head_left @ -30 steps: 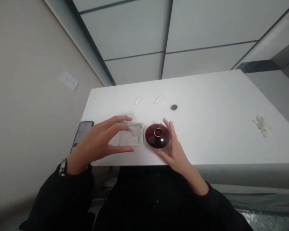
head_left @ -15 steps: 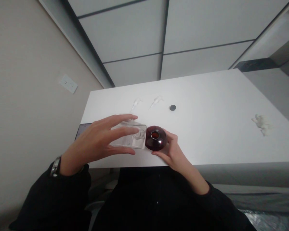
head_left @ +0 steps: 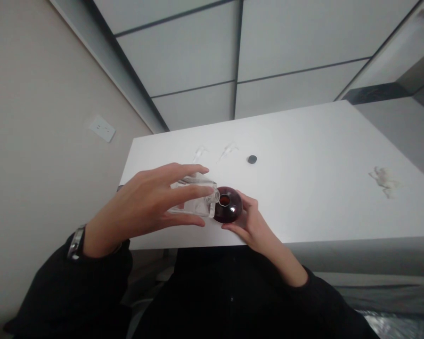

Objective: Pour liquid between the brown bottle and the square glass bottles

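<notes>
My left hand [head_left: 155, 197] grips a clear, square-sided bottle [head_left: 194, 205] from above, thumb and fingers along its sides. The bottle is tilted to the right, and its open threaded neck lies at the rim of a dark brown bottle [head_left: 229, 212]. That brown bottle stands upright on the table with its round mouth uncovered. My right hand [head_left: 250, 219] is wrapped round its right side. Whether liquid flows between the two bottles I cannot make out.
On the white table [head_left: 304, 188], two clear pump heads [head_left: 229, 149] lie behind my hands. A small dark round cap [head_left: 252, 159] is to their right. A crumpled white tissue [head_left: 385, 181] lies far right. A wall rises at the left.
My left hand has moved slightly right and tipped the clear bottle, so its neck now leans over to the brown bottle's mouth. My right hand stays on the brown bottle.
</notes>
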A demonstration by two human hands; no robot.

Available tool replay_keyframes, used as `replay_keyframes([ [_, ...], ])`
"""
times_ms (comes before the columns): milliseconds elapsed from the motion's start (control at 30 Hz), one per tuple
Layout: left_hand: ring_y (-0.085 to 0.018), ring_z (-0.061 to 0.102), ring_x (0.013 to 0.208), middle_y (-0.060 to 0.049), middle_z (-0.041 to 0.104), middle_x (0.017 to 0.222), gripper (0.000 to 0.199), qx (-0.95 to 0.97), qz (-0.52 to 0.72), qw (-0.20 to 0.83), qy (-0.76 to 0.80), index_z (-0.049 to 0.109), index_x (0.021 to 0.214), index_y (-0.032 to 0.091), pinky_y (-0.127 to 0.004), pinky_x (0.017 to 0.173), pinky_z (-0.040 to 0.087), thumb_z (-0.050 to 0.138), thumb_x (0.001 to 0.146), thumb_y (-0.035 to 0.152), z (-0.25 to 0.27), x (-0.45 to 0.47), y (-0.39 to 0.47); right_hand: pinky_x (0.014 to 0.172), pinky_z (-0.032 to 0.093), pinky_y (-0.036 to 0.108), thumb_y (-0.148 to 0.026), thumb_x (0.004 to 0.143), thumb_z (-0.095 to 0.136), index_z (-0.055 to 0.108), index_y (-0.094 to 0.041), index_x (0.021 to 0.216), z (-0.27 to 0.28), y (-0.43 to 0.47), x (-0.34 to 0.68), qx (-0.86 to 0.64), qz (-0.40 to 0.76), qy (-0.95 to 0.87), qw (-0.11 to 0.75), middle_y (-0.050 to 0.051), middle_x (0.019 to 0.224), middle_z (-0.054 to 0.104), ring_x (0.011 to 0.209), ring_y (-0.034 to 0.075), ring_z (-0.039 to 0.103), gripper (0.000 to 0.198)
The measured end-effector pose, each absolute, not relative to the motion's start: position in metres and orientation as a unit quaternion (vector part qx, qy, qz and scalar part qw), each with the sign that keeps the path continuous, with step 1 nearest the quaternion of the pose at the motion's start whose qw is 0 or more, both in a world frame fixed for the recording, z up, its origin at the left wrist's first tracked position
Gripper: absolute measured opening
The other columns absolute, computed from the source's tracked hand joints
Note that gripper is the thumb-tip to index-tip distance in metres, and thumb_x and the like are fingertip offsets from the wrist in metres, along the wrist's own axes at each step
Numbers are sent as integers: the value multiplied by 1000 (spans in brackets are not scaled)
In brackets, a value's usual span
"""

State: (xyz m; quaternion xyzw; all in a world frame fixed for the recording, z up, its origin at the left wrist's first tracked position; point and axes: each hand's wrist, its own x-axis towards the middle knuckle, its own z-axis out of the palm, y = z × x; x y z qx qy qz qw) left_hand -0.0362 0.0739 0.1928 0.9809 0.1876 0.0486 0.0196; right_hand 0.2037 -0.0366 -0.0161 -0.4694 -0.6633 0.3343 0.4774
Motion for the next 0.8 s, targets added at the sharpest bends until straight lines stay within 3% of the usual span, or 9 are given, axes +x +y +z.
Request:
replay_keyframes([
  [500,-29,77,113,-13,75,140,40,988,35,-45,140,73,132,27,-37,81,64,54,110,55,208,-24,74,124,49,59,-48,96,79,36,-29,165,-20,-35,200,-454,344,-646,508,19,162,57,151,36,57,84],
  [800,-28,75,113,-11,74,142,37,989,15,-40,142,73,132,29,-35,81,62,62,107,55,210,-20,73,126,47,60,-50,98,77,38,-29,165,-18,-34,199,-449,360,-641,508,19,163,57,152,36,56,80],
])
